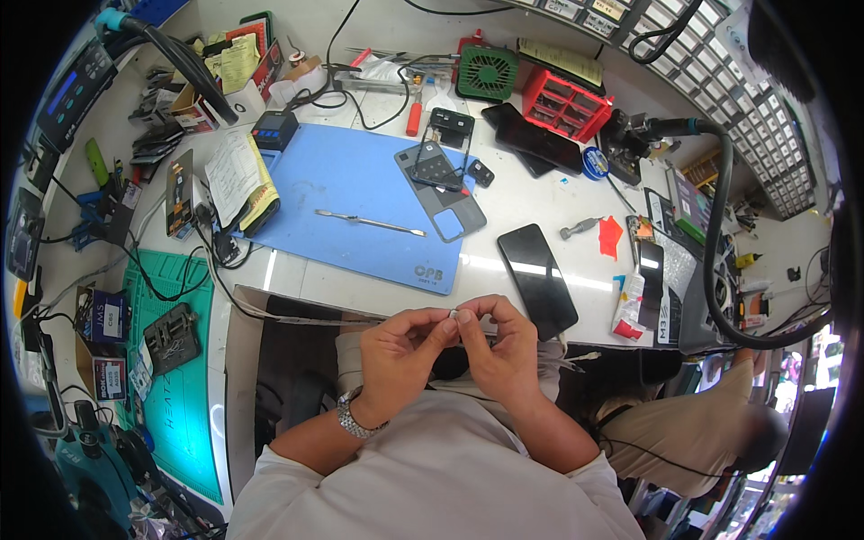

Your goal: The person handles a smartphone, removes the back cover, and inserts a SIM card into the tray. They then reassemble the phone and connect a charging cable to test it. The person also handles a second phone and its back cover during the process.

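My left hand (400, 353), with a metal watch on its wrist, and my right hand (501, 349) meet over my lap at the bench edge. Thumbs and forefingers of both are pinched together on something tiny and pale, too small to name. Just beyond the right hand lies a black smartphone (537, 281), screen up. On the blue mat (333, 189) rests a thin metal pry tool (371, 222). Behind it, an opened phone frame (447, 144) lies partly over a grey phone back cover (441, 193), beside a small black part (481, 172).
Two more dark phones (540, 144) lie by a red drawer box (565, 103) and a green fan (487, 72). A black hose (715, 234) curves down at right. Papers (238, 180) border the mat's left. A green mat (175, 378) covers the left bench. Another person (693, 432) is at lower right.
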A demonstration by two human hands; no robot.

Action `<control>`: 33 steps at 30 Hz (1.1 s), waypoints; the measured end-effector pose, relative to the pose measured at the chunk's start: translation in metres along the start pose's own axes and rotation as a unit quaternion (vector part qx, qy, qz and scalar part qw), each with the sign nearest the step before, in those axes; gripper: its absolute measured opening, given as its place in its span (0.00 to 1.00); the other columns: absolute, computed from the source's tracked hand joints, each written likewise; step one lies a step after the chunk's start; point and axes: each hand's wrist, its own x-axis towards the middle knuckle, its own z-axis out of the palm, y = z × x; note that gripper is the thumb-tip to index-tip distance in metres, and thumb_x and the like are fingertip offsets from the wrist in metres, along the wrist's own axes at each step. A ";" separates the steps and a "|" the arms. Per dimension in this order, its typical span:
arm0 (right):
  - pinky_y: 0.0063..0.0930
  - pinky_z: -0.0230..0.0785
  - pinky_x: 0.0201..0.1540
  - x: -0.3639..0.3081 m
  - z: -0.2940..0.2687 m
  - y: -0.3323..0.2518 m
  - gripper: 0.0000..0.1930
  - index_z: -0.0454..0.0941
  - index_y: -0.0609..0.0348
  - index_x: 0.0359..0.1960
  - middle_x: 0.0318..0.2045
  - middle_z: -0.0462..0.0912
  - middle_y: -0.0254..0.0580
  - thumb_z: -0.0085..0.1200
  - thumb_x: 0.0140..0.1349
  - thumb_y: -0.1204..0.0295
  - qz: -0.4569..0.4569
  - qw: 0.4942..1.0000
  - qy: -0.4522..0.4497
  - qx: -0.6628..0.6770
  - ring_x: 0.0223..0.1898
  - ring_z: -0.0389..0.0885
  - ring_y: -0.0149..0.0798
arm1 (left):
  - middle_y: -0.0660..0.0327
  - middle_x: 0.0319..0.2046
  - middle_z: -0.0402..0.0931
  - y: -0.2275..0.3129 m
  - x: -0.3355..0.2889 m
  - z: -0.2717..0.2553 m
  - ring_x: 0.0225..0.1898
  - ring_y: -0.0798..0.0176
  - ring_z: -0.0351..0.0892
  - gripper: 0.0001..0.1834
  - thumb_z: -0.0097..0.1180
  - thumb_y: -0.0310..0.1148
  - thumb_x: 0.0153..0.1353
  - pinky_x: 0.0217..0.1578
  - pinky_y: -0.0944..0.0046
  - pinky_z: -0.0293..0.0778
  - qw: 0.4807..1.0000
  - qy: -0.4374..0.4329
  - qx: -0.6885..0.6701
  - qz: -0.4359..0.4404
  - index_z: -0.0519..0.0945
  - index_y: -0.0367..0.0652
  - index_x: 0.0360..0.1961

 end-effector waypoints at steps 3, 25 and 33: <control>0.32 0.74 0.45 0.001 0.000 0.001 0.04 0.84 0.63 0.40 0.35 0.87 0.44 0.64 0.71 0.76 -0.035 0.999 0.006 -0.002 0.39 0.84 0.36 | 0.55 0.43 0.90 0.004 0.000 0.001 0.44 0.67 0.90 0.10 0.66 0.23 0.74 0.49 0.66 0.87 1.000 -0.009 -0.011 -0.018 0.86 0.27 0.51; 0.34 0.69 0.50 0.000 -0.017 -0.029 0.05 0.87 0.56 0.40 0.38 0.88 0.40 0.67 0.65 0.78 -0.117 0.977 -0.080 -0.161 0.43 0.83 0.40 | 0.61 0.41 0.87 0.013 0.004 -0.012 0.42 0.72 0.85 0.07 0.65 0.24 0.74 0.47 0.69 0.83 0.990 -0.043 -0.074 -0.111 0.85 0.33 0.48; 0.36 0.64 0.50 0.004 -0.017 -0.023 0.03 0.84 0.55 0.36 0.33 0.85 0.35 0.67 0.65 0.77 -0.134 0.976 -0.077 -0.152 0.39 0.80 0.39 | 0.58 0.41 0.88 0.005 0.000 -0.017 0.40 0.71 0.87 0.08 0.69 0.20 0.70 0.41 0.70 0.84 0.995 -0.056 0.082 0.007 0.86 0.32 0.49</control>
